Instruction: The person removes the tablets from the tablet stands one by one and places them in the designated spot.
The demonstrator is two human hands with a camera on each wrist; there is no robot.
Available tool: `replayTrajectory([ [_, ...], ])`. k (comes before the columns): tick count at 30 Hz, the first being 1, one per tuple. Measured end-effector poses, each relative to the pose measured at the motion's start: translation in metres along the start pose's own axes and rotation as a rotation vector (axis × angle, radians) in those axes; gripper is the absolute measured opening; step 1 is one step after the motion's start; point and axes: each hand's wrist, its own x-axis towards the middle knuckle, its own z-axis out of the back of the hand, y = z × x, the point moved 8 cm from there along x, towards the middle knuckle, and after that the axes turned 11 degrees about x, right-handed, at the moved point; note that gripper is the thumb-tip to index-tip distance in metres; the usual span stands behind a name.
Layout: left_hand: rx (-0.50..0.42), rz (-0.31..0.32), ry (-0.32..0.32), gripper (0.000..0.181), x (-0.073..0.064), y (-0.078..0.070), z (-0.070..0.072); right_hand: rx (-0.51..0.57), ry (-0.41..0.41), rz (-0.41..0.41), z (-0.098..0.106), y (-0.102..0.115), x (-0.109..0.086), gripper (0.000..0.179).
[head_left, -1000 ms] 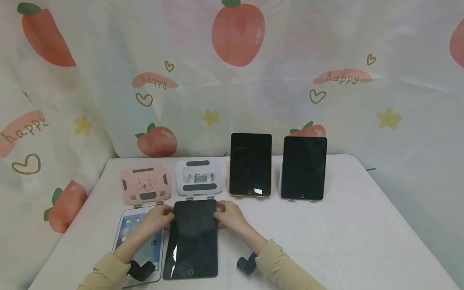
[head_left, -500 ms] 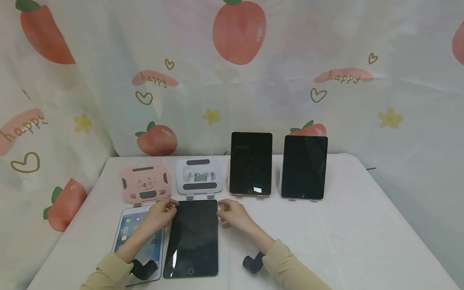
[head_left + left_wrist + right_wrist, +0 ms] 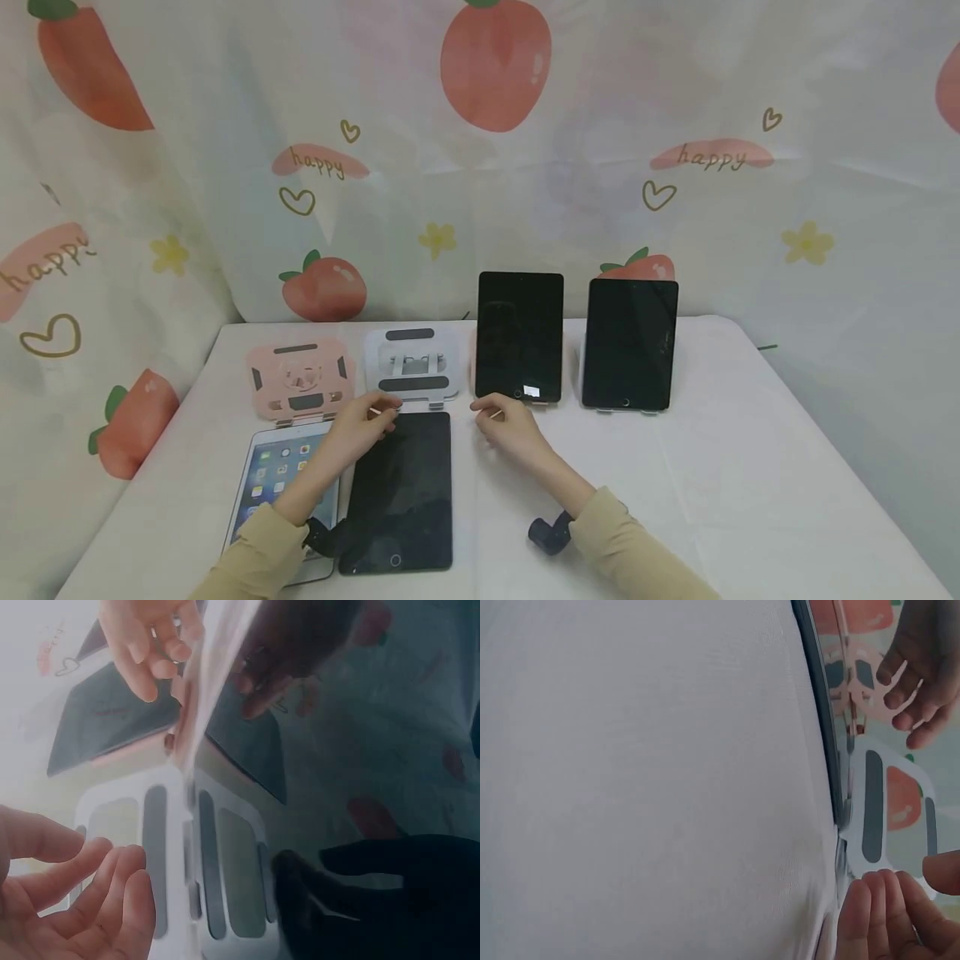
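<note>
A black tablet (image 3: 408, 500) lies flat at the front, its top end at the hinge of a white folding tablet stand (image 3: 412, 364). My left hand (image 3: 365, 425) hovers over the tablet's upper left corner with loosely bent fingers and nothing in them. To the right of the tablet, my right hand (image 3: 513, 429) is off its edge, also holding nothing. In the left wrist view, the glossy screen mirrors the left hand (image 3: 82, 900) and the stand (image 3: 154, 847). The right wrist view shows the right hand (image 3: 892, 922) near the stand (image 3: 874, 810).
Left of the black tablet, a white tablet (image 3: 281, 475) with a lit screen lies below a pink stand (image 3: 302, 379), partly covered by my left arm. Two black tablets, one left (image 3: 519, 337) and one right (image 3: 630, 346), stand propped at the back of the white-clothed table (image 3: 720, 467).
Both hands have let go of the black tablet's sides. The left hand has moved up and right over its corner; the right hand has drawn away to the right and up. The tablet stays put.
</note>
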Motion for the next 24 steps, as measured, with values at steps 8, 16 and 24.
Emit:
replayTrajectory([
  [8,-0.030,-0.006,0.009,0.020,0.012,-0.015,-0.005,-0.005,-0.067,0.043,0.020,-0.002,0.001,0.019],
  [16,-0.078,-0.035,-0.004,0.020,0.023,-0.032,-0.010,0.046,-0.151,0.059,0.048,-0.005,0.006,0.021],
  [24,-0.127,-0.056,-0.035,0.020,0.032,-0.044,-0.017,0.044,-0.179,0.039,0.071,-0.007,0.010,0.025],
])
